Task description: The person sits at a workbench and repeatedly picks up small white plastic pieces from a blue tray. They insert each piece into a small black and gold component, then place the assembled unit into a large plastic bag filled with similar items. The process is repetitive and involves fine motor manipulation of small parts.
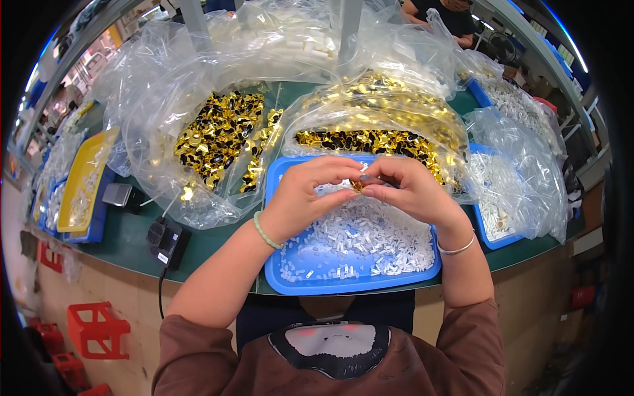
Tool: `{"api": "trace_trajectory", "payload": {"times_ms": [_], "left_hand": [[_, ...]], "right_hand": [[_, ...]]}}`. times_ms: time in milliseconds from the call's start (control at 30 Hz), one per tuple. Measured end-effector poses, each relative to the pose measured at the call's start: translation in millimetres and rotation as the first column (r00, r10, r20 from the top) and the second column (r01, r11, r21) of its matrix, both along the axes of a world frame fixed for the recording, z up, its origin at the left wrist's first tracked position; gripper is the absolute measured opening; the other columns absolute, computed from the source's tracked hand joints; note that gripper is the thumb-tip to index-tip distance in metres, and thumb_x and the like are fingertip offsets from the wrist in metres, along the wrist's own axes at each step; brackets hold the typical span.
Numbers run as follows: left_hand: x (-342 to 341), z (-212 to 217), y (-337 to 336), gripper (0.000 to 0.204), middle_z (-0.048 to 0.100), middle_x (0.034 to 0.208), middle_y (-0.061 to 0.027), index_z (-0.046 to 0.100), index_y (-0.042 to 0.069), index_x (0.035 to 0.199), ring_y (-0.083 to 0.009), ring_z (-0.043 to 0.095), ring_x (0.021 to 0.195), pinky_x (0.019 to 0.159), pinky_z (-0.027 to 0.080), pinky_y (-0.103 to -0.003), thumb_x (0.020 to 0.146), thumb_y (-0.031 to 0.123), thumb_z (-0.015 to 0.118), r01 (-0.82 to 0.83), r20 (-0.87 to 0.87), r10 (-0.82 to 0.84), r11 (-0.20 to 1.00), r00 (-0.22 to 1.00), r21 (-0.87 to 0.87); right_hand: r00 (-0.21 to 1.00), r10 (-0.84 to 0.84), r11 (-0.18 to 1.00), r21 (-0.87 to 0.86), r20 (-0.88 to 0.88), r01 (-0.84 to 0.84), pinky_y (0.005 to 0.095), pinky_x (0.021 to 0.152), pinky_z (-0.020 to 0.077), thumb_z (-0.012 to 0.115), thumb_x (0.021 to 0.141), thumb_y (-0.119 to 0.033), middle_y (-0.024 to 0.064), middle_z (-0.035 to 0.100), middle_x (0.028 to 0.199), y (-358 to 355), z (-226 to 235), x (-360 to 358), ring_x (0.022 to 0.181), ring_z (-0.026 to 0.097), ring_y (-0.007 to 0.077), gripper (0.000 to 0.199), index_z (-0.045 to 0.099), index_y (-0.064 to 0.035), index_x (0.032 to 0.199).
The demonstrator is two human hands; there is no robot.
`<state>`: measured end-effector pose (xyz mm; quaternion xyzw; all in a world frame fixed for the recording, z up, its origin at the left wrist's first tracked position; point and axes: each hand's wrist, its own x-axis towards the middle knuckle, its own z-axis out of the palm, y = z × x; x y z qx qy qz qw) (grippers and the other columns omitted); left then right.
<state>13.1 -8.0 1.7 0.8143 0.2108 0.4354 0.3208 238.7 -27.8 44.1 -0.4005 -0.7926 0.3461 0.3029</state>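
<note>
My left hand (pixel 307 198) and my right hand (pixel 416 188) meet above the far part of a blue tray (pixel 281 277). Between their fingertips is a small gold-and-dark piece (pixel 358 185), pinched from both sides and partly covered by the fingers. Many small white plastic pieces (pixel 370 234) lie loose in the tray below. Just beyond the hands, a clear plastic bag (pixel 456 142) lies open, full of shiny gold-and-black curved pieces (pixel 389 142).
Another clear bag with gold-and-black pieces (pixel 221 135) spreads to the left. A black power adapter (pixel 165 241) sits near the table edge. Yellow and blue trays (pixel 86 178) stand far left; a blue tray of white parts (pixel 495 214) is at right. Across the table is another person (pixel 449 20).
</note>
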Motion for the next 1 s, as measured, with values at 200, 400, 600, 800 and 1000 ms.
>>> {"api": "trace_trajectory", "payload": {"times_ms": [200, 400, 600, 800, 1000], "left_hand": [[-9, -1, 5, 0.019, 0.067, 0.109, -0.0082, 0.063, 0.005, 0.112, -0.0152, 0.066, 0.097, 0.084, 0.053, -0.024, 0.096, 0.015, 0.060, 0.165, 0.289, 0.049, 0.726, 0.956, -0.667], [-15, -3, 14, 0.023, 0.066, 0.106, -0.0040, 0.058, 0.009, 0.117, -0.0100, 0.064, 0.092, 0.082, 0.054, -0.023, 0.099, 0.024, 0.055, 0.428, 0.522, 0.112, 0.442, 0.846, -0.789], [-15, -4, 14, 0.035, 0.065, 0.105, -0.0021, 0.053, 0.005, 0.129, -0.0075, 0.063, 0.090, 0.082, 0.054, -0.022, 0.100, 0.025, 0.054, 0.437, 0.511, 0.071, 0.426, 0.857, -0.792], [-12, 2, 8, 0.036, 0.064, 0.105, -0.0037, 0.052, 0.004, 0.130, -0.0082, 0.063, 0.091, 0.083, 0.055, -0.023, 0.100, 0.023, 0.055, 0.428, 0.491, 0.045, 0.427, 0.870, -0.797], [-10, 1, 8, 0.032, 0.064, 0.109, -0.0059, 0.054, 0.004, 0.126, -0.0096, 0.063, 0.092, 0.085, 0.054, -0.024, 0.099, 0.021, 0.055, 0.426, 0.490, 0.070, 0.398, 0.869, -0.813]], "right_hand": [[0.996, -0.007, 1.000, -0.010, 0.084, 0.008, 0.0305, 0.066, 0.0476, 0.071, 0.082, -0.013, 0.0097, 0.064, 0.080, -2, 3, -1, 0.072, 0.061, 0.0187, 0.022, 0.067, -0.0013, 0.099], [0.860, 0.088, 0.958, 0.194, 0.502, -0.212, 0.0406, 0.072, 0.0504, 0.073, 0.077, -0.017, 0.0118, 0.063, 0.091, -13, -10, -8, 0.083, 0.064, 0.0313, 0.020, 0.067, -0.0045, 0.092], [0.882, 0.095, 0.955, 0.206, 0.461, -0.211, 0.0396, 0.070, 0.0505, 0.070, 0.078, -0.013, 0.0117, 0.063, 0.087, -11, -13, -11, 0.077, 0.063, 0.0311, 0.013, 0.066, -0.0036, 0.086], [0.974, 0.103, 0.985, 0.116, 0.202, -0.128, 0.0326, 0.067, 0.0509, 0.070, 0.077, -0.005, 0.0119, 0.068, 0.082, 2, -15, -5, 0.075, 0.066, 0.0258, 0.012, 0.069, -0.0008, 0.089], [0.980, 0.089, 0.988, 0.108, 0.178, -0.110, 0.0331, 0.066, 0.0505, 0.070, 0.078, -0.008, 0.0123, 0.068, 0.081, 3, -14, -4, 0.073, 0.066, 0.0250, 0.013, 0.069, -0.0002, 0.089]]}}
